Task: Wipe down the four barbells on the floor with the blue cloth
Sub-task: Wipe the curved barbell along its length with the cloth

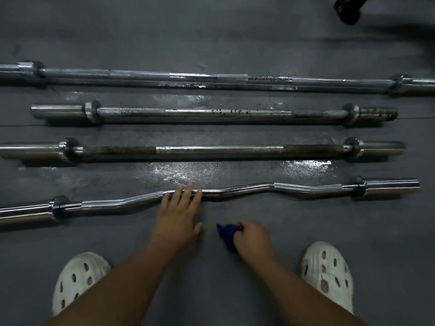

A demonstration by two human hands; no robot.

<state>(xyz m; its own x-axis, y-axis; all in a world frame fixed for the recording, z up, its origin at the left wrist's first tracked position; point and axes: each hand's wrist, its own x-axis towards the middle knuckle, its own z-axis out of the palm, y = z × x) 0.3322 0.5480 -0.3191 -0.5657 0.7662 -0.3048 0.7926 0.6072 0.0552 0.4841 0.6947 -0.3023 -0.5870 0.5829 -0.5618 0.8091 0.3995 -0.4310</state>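
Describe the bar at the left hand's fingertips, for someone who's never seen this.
On the dark floor, find the bar nearest the white shoes, under the left hand's fingertips. This curl bar has a wavy, zigzag shaft; the three barbells beyond it are straight.

A white perforated clog [78, 281] is resting near the grey floor's [211, 31] lower-left edge, and a second clog [328, 274] is resting lower right. A wet patch [188, 171] is glistening mid-floor. A black equipment foot [348, 10] is sitting at the top-right corner.
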